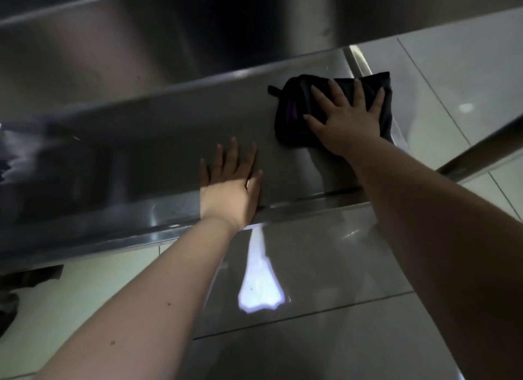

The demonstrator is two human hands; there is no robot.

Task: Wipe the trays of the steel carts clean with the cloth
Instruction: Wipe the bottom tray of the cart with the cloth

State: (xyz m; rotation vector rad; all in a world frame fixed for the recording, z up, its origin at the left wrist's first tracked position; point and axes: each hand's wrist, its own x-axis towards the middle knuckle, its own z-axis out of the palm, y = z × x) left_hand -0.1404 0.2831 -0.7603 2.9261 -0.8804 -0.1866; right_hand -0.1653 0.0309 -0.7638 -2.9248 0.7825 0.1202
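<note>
The right grip [349,122] pressed flat, fingers apart, on the cloth [291,122] — the tray [169,142] stretched toward frame left, past the flat left grip [230,187].

The cloth [288,116] lies on the tray [169,130] at its far right end, with the right hand [348,119] flat on top. The left hand [229,187] rests on the tray's near rim, left of the cloth. An upper shelf [169,48] sits above the tray.
</note>
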